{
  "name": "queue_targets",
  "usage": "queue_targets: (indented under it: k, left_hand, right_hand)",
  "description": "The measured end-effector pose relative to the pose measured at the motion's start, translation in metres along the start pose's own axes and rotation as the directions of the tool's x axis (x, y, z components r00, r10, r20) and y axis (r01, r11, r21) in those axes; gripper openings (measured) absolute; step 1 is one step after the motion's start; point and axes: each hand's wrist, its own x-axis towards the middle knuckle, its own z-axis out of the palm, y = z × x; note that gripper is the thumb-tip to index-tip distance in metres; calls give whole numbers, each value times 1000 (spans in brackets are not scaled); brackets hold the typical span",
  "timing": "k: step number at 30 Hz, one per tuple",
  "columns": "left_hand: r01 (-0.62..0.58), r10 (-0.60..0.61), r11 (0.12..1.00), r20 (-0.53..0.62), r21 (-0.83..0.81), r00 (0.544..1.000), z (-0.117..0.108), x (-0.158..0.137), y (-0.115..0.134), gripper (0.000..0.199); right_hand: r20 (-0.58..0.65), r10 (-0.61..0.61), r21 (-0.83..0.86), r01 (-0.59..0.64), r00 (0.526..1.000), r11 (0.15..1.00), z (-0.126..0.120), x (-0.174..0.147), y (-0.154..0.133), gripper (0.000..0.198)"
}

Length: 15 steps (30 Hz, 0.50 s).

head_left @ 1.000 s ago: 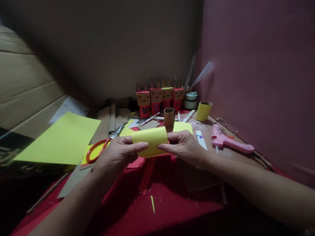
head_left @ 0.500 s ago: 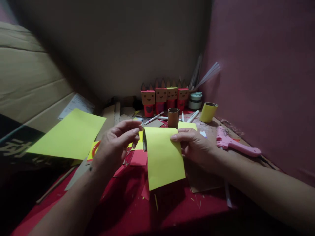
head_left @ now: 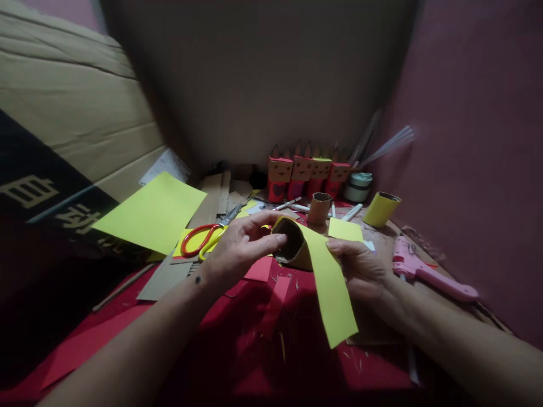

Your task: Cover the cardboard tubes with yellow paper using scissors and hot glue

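A short cardboard tube [head_left: 299, 261] is held between my two hands, its open end turned toward me and to the left. Over its top lies a strip of yellow paper [head_left: 333, 299], whose loose end hangs down on the right side. My left hand [head_left: 250, 240] grips the tube's near rim, the thumb at the opening and the fingers over the top. My right hand [head_left: 360, 268] pinches the yellow strip near the tube, thumb on the front; its other fingers are partly hidden behind the paper.
Red-and-yellow scissors [head_left: 203, 237] lie left of my left hand, near a large yellow sheet [head_left: 155, 212]. Behind stand a bare cardboard tube [head_left: 319, 209], a yellow-covered tube [head_left: 382, 209] and several box-faced figures [head_left: 280, 175]. A pink glue gun [head_left: 428, 271] rests at right.
My left hand has closed on the tube's rim. The tube and strip have turned, so the opening now shows and the strip hangs to the right. The view has shifted left.
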Motion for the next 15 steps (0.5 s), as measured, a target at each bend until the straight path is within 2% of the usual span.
queue_targets:
  k: [6, 10, 15]
  left_hand:
    - [-41, 43, 998, -35, 36, 998, 2, -3, 2, 18]
    - [-69, 81, 986, -72, 151, 994, 5, -3, 5, 19]
    - [-63, 83, 982, -109, 177, 991, 8, -3, 8, 15]
  right_hand:
    - [-107, 45, 152, -29, 993, 988, -3, 1, 3, 30]
    - [-78, 69, 212, -51, 995, 976, 1, 1, 3, 35]
    - [-48, 126, 210, -113, 991, 971, 6, 0, 3, 28]
